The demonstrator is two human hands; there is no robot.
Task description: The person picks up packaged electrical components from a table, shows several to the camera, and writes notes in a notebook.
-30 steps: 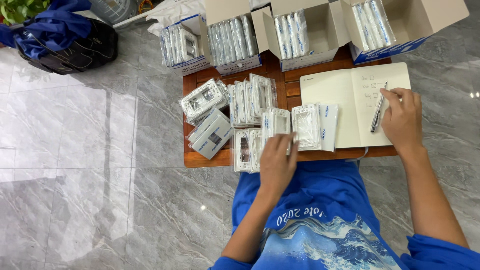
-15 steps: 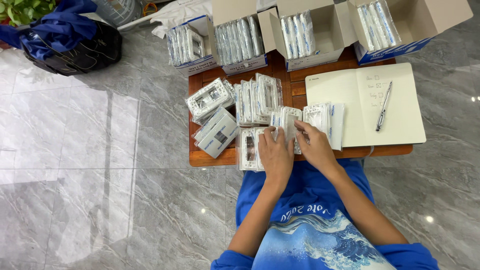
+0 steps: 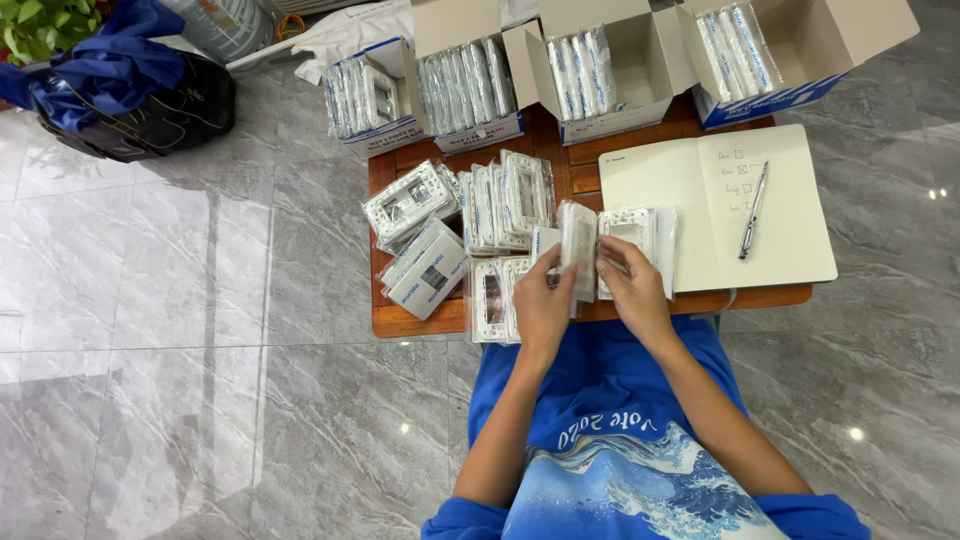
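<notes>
Where the low brown wooden counter (image 3: 420, 322) stands on grey marble floor (image 3: 180, 330), your left hand (image 3: 543, 303) and right hand (image 3: 632, 287) together grip a stack of clear-wrapped white plastic switch plates (image 3: 578, 245), held upright above the counter's front edge, beside the open white notebook (image 3: 720, 205).

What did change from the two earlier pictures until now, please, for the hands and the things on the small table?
The right hand let go of the pen, which now lies on the open notebook, and moved left to the stack of bagged white plates. Both hands now hold that stack upright; the left hand already rested there. The four open cartons and the other piles stayed as they were.
</notes>
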